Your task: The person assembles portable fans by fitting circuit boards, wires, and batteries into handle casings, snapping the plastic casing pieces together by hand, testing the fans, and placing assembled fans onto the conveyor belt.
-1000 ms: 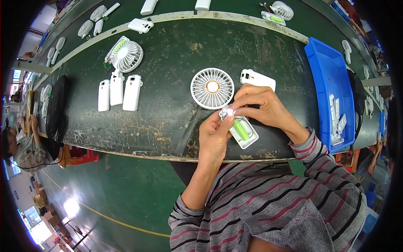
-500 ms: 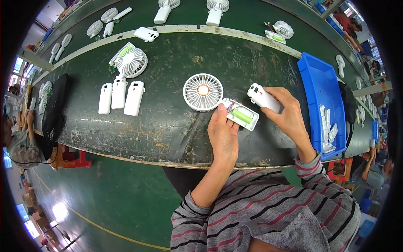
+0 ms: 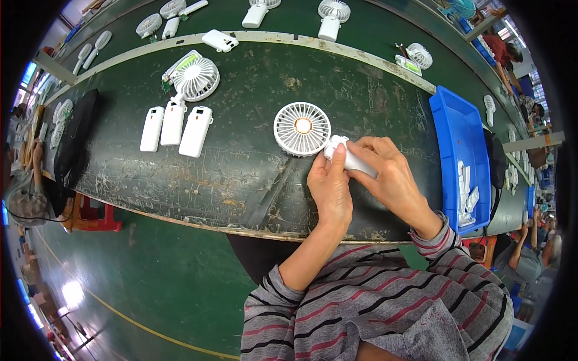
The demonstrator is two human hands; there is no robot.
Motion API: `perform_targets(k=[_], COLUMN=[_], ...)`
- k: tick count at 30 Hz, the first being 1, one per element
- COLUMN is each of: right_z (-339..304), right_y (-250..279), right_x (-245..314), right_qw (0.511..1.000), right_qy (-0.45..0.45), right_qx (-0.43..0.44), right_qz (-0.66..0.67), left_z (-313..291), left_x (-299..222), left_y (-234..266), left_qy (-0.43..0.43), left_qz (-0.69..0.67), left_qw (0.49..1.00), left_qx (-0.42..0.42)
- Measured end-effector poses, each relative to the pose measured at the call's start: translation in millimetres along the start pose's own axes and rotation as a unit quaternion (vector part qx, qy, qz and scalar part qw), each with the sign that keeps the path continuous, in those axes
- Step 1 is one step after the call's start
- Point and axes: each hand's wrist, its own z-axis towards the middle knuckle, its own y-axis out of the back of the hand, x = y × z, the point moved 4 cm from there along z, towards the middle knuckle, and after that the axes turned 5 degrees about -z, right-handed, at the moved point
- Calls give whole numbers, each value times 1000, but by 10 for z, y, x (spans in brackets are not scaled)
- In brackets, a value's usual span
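Note:
A white handheld fan (image 3: 292, 139) with an orange-ringed hub lies face up at the bench's middle. My left hand (image 3: 331, 195) is closed around its handle, thumb on top. My right hand (image 3: 394, 180) grips a white handle cover (image 3: 360, 165), laid over the handle's open side. The green battery and wires inside are hidden beneath cover and fingers. To the left stand three white handle covers in a row, the nearest to me being a cover (image 3: 196, 132). Behind them rests another fan (image 3: 195, 79) with its handle open and a green battery showing.
At the right is a blue bin (image 3: 448, 174) holding small white parts. A pale strip (image 3: 271, 38) crosses the dark green bench (image 3: 241, 186); several more fans lie beyond it. A black object (image 3: 77, 132) sits at the left end. Other people work at both sides.
My right hand has moved left and brought the cover onto the fan's handle, hiding the battery. The whole view has shifted slightly.

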Motion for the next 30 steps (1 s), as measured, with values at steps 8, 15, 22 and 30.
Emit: perform_targets(k=[8, 15, 22, 30], right_z=[-34, -134, -112, -42], right_y=[6, 69, 162, 166], right_x=[-17, 24, -70, -124], right_qw=[1000, 999, 992, 980], right_qy=[9, -8, -74, -57], right_qx=[26, -12, 94, 181], right_qz=[-9, -50, -28, -68], left_z=[-4, -88, -152, -151], left_x=[64, 56, 136, 227], left_y=[19, 1, 8, 27], left_qy=[-32, -40, -11, 14], left_qz=[20, 39, 65, 64], left_qw=[999, 997, 997, 998], left_qx=[23, 48, 28, 9])
